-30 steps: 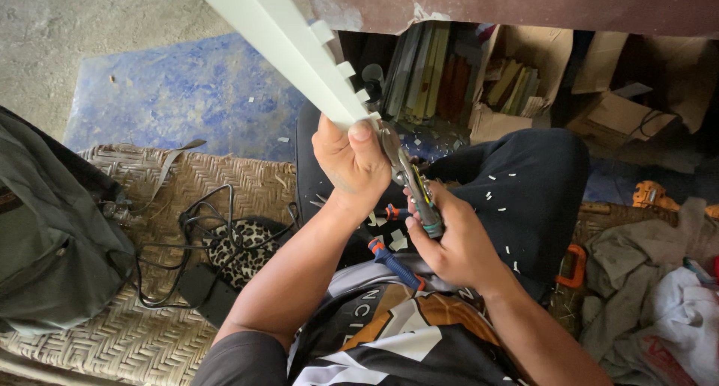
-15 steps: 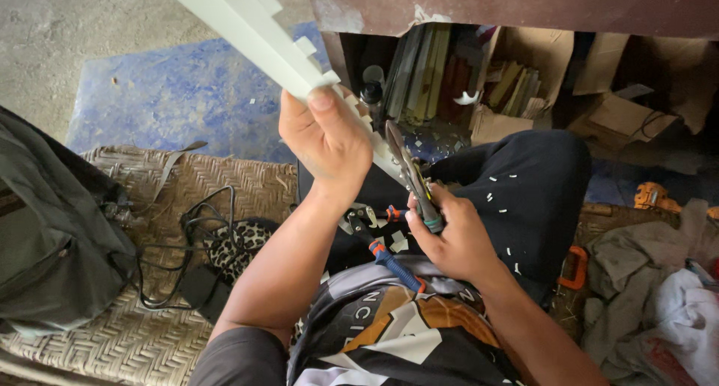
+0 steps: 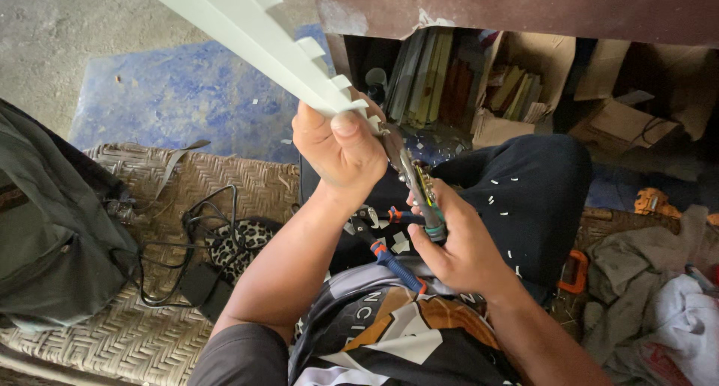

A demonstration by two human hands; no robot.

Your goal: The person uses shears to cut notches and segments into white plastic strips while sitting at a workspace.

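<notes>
Beyond the left hand, under a dark red-brown ledge, an open cardboard box holds upright yellowish strips and card scraps; beside it flat boards stand on edge in a dark recess.

Compared with half a second ago, the left hand sits lower and nearer the right hand, and the white strip's notched end has come down with it — the cutter now lies just right of the left knuckles.

The white strip is long, flat and pale, with square notches cut along one edge. It runs up and away to the left from the left hand, which clenches its near end, thumb on top. The right hand grasps the green-handled snips, blades pointing at the strip's end. Below the left wrist lie blue-handled pliers on the lap — small white chips dot the black trousers.
</notes>
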